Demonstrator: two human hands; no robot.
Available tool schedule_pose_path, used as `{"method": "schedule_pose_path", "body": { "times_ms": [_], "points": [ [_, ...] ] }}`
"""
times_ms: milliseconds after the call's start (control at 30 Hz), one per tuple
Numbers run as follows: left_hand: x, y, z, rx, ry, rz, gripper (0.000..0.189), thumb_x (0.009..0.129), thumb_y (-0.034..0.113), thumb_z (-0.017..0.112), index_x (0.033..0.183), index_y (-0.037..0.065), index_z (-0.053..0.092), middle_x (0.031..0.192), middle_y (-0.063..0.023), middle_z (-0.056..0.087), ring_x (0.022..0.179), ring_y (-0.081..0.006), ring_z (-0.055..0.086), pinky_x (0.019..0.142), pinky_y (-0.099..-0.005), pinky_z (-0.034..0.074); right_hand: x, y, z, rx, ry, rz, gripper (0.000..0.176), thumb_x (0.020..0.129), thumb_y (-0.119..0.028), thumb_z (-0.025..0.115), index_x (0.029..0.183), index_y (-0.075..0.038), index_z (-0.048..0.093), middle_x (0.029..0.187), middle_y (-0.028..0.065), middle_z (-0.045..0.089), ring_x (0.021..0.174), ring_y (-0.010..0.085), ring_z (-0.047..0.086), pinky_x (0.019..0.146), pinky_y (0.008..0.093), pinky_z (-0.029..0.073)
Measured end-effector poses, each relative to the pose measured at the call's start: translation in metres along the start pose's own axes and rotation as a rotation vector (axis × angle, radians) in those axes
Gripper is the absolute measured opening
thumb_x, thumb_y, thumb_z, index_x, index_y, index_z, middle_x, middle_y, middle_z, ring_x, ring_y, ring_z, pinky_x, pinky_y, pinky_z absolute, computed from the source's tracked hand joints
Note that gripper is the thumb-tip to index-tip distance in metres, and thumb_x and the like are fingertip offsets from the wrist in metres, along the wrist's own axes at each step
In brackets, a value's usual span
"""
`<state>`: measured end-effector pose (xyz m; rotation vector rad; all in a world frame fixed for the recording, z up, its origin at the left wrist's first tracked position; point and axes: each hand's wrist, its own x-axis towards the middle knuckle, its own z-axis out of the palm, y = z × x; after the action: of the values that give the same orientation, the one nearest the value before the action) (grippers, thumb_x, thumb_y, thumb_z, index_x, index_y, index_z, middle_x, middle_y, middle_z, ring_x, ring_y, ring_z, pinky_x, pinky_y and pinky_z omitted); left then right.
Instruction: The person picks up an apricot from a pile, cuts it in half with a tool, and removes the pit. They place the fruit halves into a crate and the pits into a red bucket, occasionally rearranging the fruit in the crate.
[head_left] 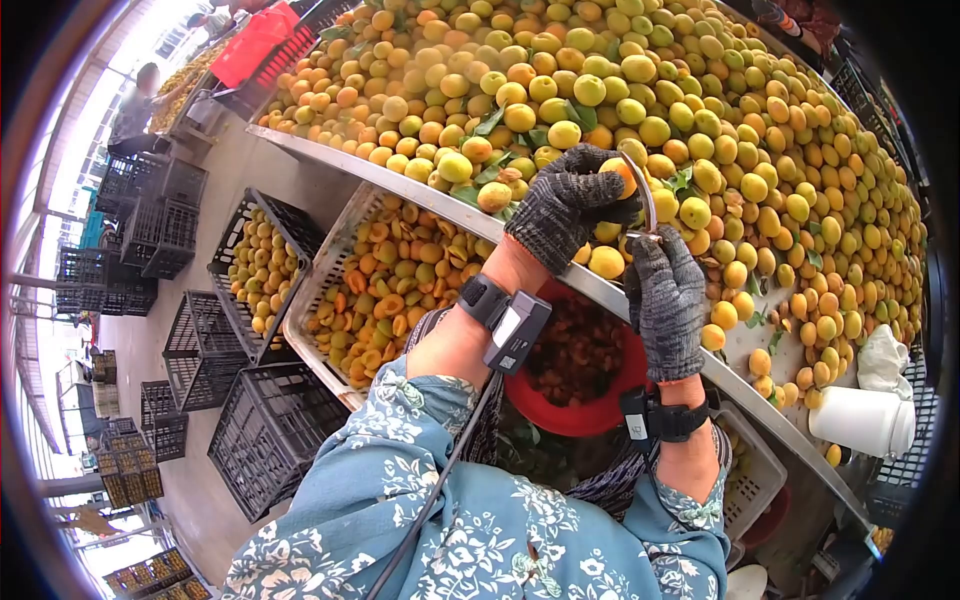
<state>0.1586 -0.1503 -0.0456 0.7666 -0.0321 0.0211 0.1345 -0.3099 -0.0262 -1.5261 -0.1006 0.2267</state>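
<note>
Dark grey knitted gloves cover both hands, which meet above the metal edge of a table heaped with apricots. My left hand [570, 205] is closed around an apricot [622, 176], partly hidden by the fingers and a blade. In my right hand [667, 300] is a small curved knife [646, 205], gripped with its blade pointing up and lying against that apricot. The handle is mostly hidden in the glove. Loose yellow-orange apricots [605, 262] lie just beyond the hands. Below them stands a red bucket [580, 425] with brown pits or scraps inside.
A white crate [300, 318] of cut apricot halves stands left of the bucket. Black crates [275, 430] are on the floor, one holding whole apricots. On the table's right lie a white container [862, 420] and a white cloth [884, 360]. Other people are at the far edges.
</note>
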Motion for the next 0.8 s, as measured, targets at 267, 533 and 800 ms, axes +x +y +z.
{"method": "schedule_pose_path", "body": {
  "times_ms": [267,533,800],
  "points": [
    [-0.005,-0.005,0.012,0.317,-0.056,0.093,0.026,0.082,0.015,0.071,0.102,0.003,0.061,0.092,-0.0016,0.063,0.082,-0.0095,0.059,0.075,-0.0258,0.051,0.006,0.004,0.003,-0.209,-0.013,-0.216,0.022,0.091,-0.012,0.056,0.108,0.003,0.061,0.085,0.009,0.064,0.076,0.0162,0.059,0.07,0.0275,0.048],
    [-0.009,-0.006,0.022,0.124,0.115,0.067,0.029,0.088,0.022,0.066,0.108,0.002,0.06,0.093,-0.0023,0.063,0.083,-0.0095,0.061,0.076,-0.0246,0.051,0.004,0.004,0.009,-0.05,-0.009,-0.118,0.016,0.091,-0.012,0.058,0.099,0.0,0.064,0.075,0.0001,0.057,0.064,0.0068,0.047,0.055,0.0234,0.04],
    [-0.005,-0.02,-0.005,1.211,-0.127,0.596,0.024,0.095,0.011,0.047,0.112,0.0,0.06,0.109,-0.0147,0.062,0.104,-0.0251,0.059,0.09,-0.0345,0.047,0.017,0.03,-0.013,-0.812,-0.017,-0.858,0.024,0.082,0.001,0.057,0.105,0.004,0.062,0.1,0.0204,0.062,0.081,0.0291,0.062,0.072,0.0376,0.052]
  ]
}}
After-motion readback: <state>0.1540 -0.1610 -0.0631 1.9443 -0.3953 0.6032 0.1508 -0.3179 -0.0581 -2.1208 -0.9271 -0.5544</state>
